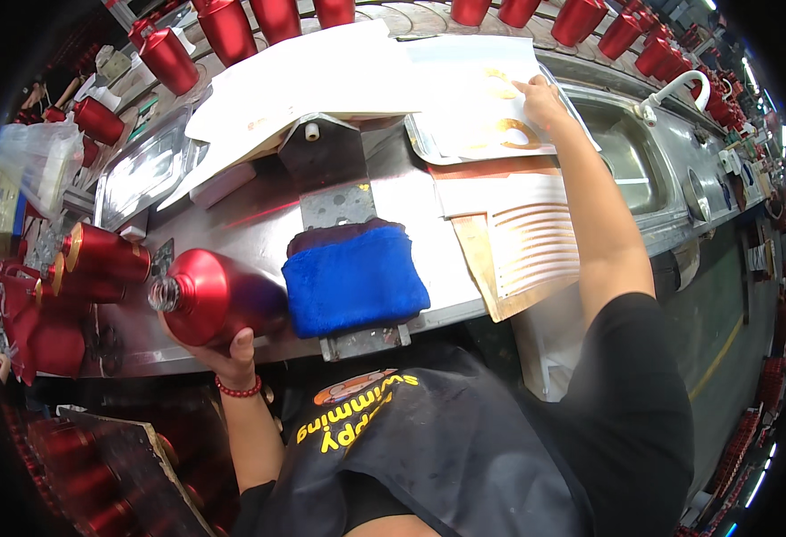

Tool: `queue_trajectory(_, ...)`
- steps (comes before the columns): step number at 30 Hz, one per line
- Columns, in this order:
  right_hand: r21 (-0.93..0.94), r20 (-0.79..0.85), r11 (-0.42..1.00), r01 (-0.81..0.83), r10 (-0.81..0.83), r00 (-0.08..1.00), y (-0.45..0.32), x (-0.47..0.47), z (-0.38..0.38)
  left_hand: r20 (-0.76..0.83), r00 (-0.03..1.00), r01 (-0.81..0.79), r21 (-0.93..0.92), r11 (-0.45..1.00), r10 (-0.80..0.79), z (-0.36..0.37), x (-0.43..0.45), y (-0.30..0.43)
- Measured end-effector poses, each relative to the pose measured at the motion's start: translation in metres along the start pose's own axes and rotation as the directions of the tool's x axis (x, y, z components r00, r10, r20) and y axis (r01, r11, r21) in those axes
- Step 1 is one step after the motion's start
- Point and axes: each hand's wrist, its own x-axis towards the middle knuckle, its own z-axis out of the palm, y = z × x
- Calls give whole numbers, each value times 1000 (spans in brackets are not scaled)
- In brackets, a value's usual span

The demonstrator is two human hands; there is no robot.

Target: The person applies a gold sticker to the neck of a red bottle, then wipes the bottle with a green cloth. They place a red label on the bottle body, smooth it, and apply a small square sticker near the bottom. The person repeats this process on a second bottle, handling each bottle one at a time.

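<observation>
My left hand [228,352] is wrapped around the lower side of a glossy red bottle [208,288] with a clear threaded neck, which lies on its side with its base by a folded blue cloth [356,278]. The cloth rests over a dark one on a metal stand. At the upper right, my right hand [542,101] reaches over a tray [426,149] and touches a white sheet [460,87] bearing gold curved decals. Its fingertips are beside the upper gold shape; whether they grip anything is unclear. Below lies a sheet of gold strips [534,235] on a wooden board [493,295].
Large white paper [312,74] covers a dark bracket [326,151]. Red bottles [225,30] stand on a curved conveyor [393,13] behind. A sink [634,161] with a white faucet [681,80] is at right. More red bottles [107,252] and a metal tray [144,171] are at left.
</observation>
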Motion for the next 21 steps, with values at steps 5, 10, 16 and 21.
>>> queue_trajectory(5, -171, 71, 974, 146, -136, 988, 36, 6, 2, 22, 997, 73, -18, 997, -73, -15, -15, -13)
queue_trajectory(10, -290, -55, 947, 142, -164, 985, 94, -12, -21, 23, 999, 45, 64, 997, -47, -17, -14, -11)
queue_trajectory(16, -118, -152, 989, -86, 67, 986, 119, 18, -4, 38, 997, 59, 53, 997, -61, -8, -2, 5)
queue_trajectory(21, -326, 33, 943, 64, -56, 998, 160, 68, 13, 26, 999, -27, -60, 998, 28, 2, 8, 17)
